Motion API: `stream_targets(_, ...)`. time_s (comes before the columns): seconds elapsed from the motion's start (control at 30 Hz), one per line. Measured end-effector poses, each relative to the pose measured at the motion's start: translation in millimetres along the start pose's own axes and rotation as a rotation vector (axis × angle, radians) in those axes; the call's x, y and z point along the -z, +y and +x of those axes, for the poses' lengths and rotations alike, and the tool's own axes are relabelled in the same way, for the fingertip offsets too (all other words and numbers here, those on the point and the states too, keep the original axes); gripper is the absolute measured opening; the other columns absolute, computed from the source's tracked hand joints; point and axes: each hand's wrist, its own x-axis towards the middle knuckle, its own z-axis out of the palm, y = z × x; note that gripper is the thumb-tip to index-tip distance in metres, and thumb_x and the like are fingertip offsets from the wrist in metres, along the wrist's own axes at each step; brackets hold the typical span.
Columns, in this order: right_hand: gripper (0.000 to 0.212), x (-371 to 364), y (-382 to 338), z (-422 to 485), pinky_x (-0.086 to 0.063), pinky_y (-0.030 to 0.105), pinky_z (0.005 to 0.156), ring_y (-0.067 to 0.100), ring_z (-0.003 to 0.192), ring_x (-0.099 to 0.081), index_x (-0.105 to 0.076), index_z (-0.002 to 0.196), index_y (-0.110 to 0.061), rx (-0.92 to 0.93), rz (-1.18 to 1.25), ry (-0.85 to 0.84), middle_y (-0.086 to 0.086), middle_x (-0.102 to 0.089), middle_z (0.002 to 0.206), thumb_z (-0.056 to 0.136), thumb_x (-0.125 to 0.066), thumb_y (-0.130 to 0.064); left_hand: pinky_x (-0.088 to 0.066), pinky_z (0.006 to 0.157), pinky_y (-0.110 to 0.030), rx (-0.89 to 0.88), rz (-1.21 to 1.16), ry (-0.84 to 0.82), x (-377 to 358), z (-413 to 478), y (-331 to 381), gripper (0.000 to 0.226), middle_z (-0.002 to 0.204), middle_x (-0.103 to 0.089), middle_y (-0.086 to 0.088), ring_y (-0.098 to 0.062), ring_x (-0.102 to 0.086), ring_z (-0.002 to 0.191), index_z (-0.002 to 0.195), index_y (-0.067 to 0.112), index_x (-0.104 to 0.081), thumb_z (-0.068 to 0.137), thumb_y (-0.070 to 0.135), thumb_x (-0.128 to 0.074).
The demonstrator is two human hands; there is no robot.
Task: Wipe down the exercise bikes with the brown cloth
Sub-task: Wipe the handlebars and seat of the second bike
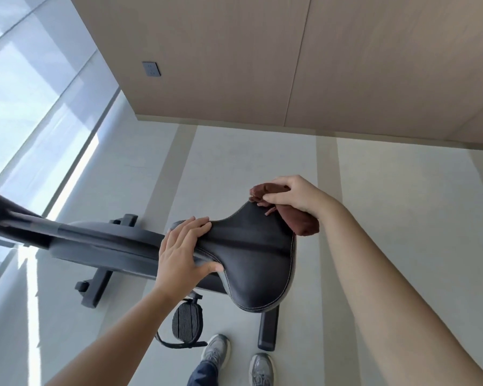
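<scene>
1. your left hand [184,252] is resting on the narrow nose of the black padded saddle [254,260]. its fingers are lying almost straight across the top, and its thumb is lying along the near side.
2. your right hand [293,195] is gripping the bunched brown cloth [306,224], with its fingers curling round it. it is holding the cloth against the far corner of the saddle's wide end.
3. a small fold of the cloth is poking out past your knuckles on the far side. the bigger part is hanging under your wrist, just over the saddle's stitched edge.
4. the saddle is sitting on the dark grey exercise bike [103,240]. the bike's frame is running off to the left toward the bright window [25,93], and that end is showing blurred.
5. a black ribbed pedal [186,319] with a loose strap is hanging below the saddle, near your 2 grey trainers [215,351] on the pale floor [402,218].
6. a grey wall socket [151,73] is sitting on the beige panelled wall [346,65] beyond the bike.
</scene>
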Motion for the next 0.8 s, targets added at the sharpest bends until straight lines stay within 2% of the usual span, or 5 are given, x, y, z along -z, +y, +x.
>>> stream_targets(0.23,0.032,-35,42,-52,-0.046,0.044,0.098,0.016,0.107,-0.06,-0.068,0.104,-0.03,0.218,0.041,0.545,-0.003,-0.06,0.111,0.081,-0.063,-0.007,-0.009,0.107,-0.026,0.005,-0.004,0.01,0,0,-1,0.08,0.13,-0.041,0.017,-0.013,-0.031,0.129,0.121,0.016,-0.054,0.056,0.059,-0.07)
stream_targets(0.43,0.04,-97,54,-95,-0.052,0.044,0.09,0.021,0.105,-0.062,-0.066,0.108,-0.034,0.256,0.178,0.871,-0.004,-0.053,0.114,0.083,-0.062,-0.003,-0.009,0.106,-0.03,-0.017,-0.002,0.017,-4,-1,-6,0.076,0.131,-0.043,0.016,-0.009,-0.023,0.129,0.123,0.018,-0.051,0.057,0.04,-0.081)
stream_targets(0.53,0.038,-109,50,-102,-0.043,0.034,0.101,0.008,0.107,-0.057,-0.065,0.11,-0.033,0.177,0.033,0.997,-0.006,-0.055,0.112,0.081,-0.064,-0.009,-0.01,0.108,-0.036,-0.02,-0.002,-0.013,-3,-2,-6,0.077,0.134,-0.044,0.01,-0.012,-0.023,0.131,0.126,0.017,-0.049,0.059,0.046,-0.076)
stream_targets(0.67,0.037,-137,38,-107,-0.04,0.015,0.089,0.009,0.104,-0.058,-0.064,0.112,-0.033,0.046,-0.027,1.198,-0.007,-0.055,0.113,0.078,-0.067,-0.017,-0.011,0.109,-0.037,-0.022,-0.014,-0.048,-1,-2,-6,0.077,0.138,-0.044,0.006,-0.017,-0.026,0.133,0.127,0.017,-0.048,0.062,0.047,-0.076)
stream_targets(0.8,0.038,-172,26,-105,-0.048,0.038,0.085,0.025,0.096,-0.06,-0.068,0.109,-0.019,-0.027,-0.227,1.467,0.007,-0.059,0.11,0.072,-0.074,-0.013,-0.012,0.108,-0.037,-0.027,-0.014,-0.083,2,-1,-6,0.077,0.139,-0.042,0.005,-0.018,-0.026,0.133,0.128,0.016,-0.046,0.064,0.045,-0.076)
